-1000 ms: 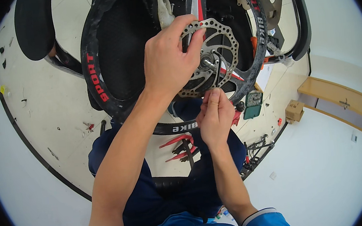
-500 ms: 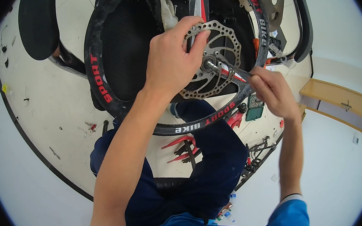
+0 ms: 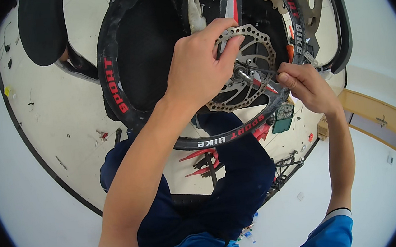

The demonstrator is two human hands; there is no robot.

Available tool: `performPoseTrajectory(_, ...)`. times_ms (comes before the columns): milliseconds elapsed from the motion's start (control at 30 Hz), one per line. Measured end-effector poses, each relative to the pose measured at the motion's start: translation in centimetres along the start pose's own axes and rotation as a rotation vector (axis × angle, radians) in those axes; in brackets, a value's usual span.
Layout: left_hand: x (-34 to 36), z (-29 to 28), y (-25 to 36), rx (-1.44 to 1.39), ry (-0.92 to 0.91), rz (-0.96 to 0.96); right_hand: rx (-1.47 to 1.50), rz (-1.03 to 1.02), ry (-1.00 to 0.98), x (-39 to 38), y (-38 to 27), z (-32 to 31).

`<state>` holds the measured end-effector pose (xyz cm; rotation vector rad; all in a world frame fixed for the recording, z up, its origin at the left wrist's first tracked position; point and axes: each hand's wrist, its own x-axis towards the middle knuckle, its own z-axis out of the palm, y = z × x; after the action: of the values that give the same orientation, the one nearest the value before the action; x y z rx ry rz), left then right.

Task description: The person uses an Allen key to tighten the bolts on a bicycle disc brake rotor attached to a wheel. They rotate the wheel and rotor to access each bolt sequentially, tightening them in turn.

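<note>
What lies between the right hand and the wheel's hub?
In the head view, a thin dark hex key spans the stretch from the right hand to beside the hub, crossing in front of the brake rotor.

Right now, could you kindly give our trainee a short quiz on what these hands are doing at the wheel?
1. Which hand grips the edge of the perforated metal disc?
2. True or false: the right hand is empty.
3. Choose one: just outside which part of the wheel does the green case show? A) upper left; B) lower left; C) lower right.

Key: 1. The left hand. 2. False; it holds a thin dark tool. 3. C.
</note>
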<state>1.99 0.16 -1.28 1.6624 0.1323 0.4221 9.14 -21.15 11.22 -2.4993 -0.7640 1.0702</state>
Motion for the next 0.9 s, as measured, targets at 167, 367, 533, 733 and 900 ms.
performPoseTrajectory(167,0.0,-0.1,0.0,0.021,-0.003,0.017,-0.044,-0.009,-0.019,0.5,0.0,-0.4)
performPoseTrajectory(367,0.0,0.0,0.2,0.019,-0.004,-0.002,-0.145,-0.07,-0.034,1.4,-0.7,-1.7)
performPoseTrajectory(533,0.0,0.0,0.1,0.028,0.001,0.006,-0.284,-0.089,-0.104,3.2,-1.4,-3.9)
performPoseTrajectory(733,-0.1,0.1,0.1,-0.003,0.014,-0.009,-0.189,-0.012,-0.123,2.6,-0.7,-2.4)
performPoseTrajectory(900,0.1,0.1,0.4,0.021,0.022,0.02,0.001,0.146,-0.065,0.7,-1.0,0.9)
